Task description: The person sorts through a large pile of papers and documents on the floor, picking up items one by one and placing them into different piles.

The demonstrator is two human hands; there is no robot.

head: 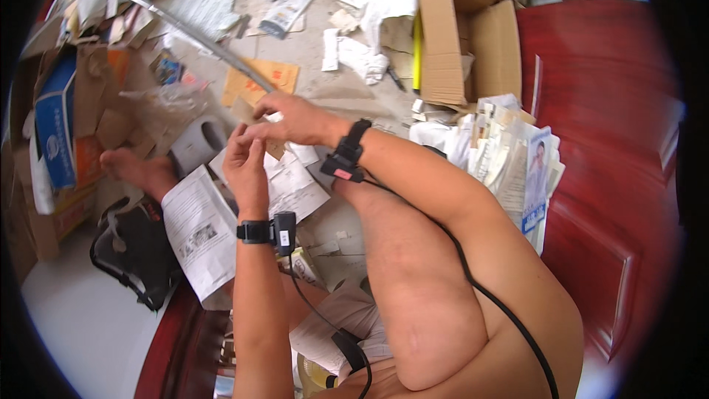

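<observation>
My left hand [244, 163] is raised over loose papers, its fingers bent and their tips close to those of my right hand [296, 121]. Whether the fingertips pinch something small between them cannot be made out. A small piece of brown paper [242, 110] shows beside my right fingers, apparently behind them. From the upper left, a metal tube [205, 42] runs down to my right hand and passes out of sight there; a grip on it is not visible. Beneath it lies an orange-brown envelope [285, 75]. White papers with handwriting [296, 185] lie below my hands.
An open cardboard box [443, 39] stands at upper right, beside a yellow strip [416, 55]. Stacked papers [509, 172] lean by a red wooden panel [598, 122]. A printed sheet [202, 233] covers part of my leg, near a black bag [135, 255]. Cables run from both wrists.
</observation>
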